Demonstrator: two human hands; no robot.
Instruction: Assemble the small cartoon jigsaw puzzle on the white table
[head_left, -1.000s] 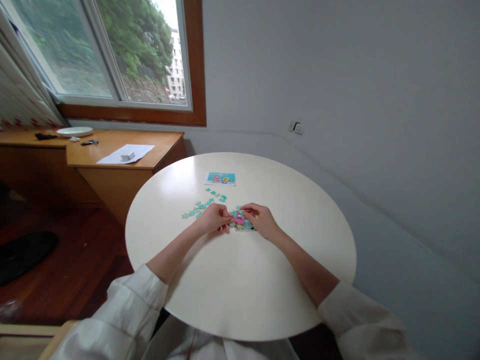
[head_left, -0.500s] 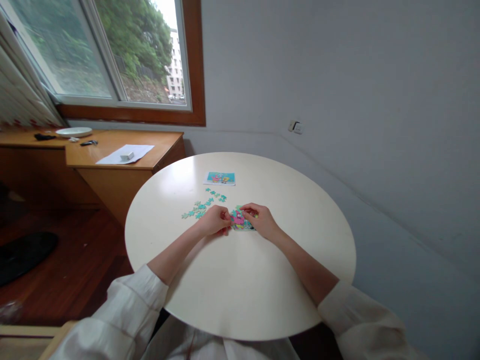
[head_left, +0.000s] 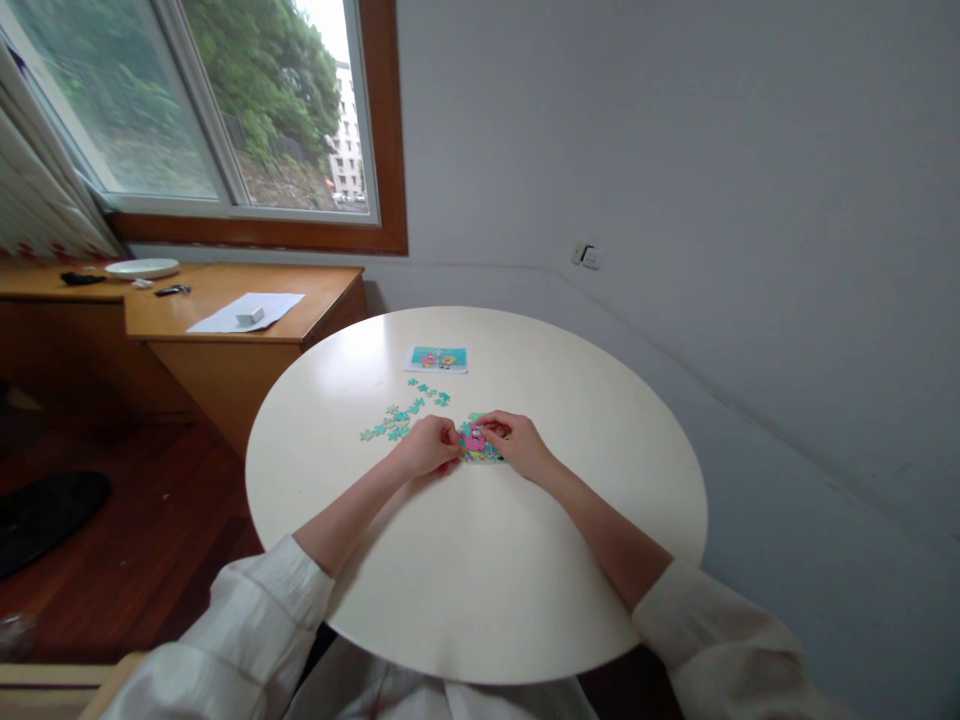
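Nearest to you, your two pale sleeves [head_left: 247,610] flank the front of the round cream surface [head_left: 480,580], and your bare forearms reach inward over it. Your left hand [head_left: 427,446] is at the left side of the partly joined puzzle [head_left: 474,442], its thumb and fingers drawn close together; you cannot tell from here whether that grip pinches a piece. Your right hand [head_left: 523,446] covers the puzzle's right side, fingers bent and fingertips over it; whether this grip is clamped on anything is hidden too. The puzzle lies near the middle of the surface, between your hands, with a pink figure showing and some green along its far edge.

Just beyond your left hand, loose teal and green pieces [head_left: 401,417] trail across the surface, some overlapping. Past them, a picture card [head_left: 438,360] lies flat, with pink and yellow figures on teal. Farther off to the left, a wooden desk [head_left: 330,296] bears a white sheet [head_left: 214,320] with a small white box [head_left: 250,317] on it, and a white plate [head_left: 142,268]. Behind stands a brown-framed window [head_left: 392,130].
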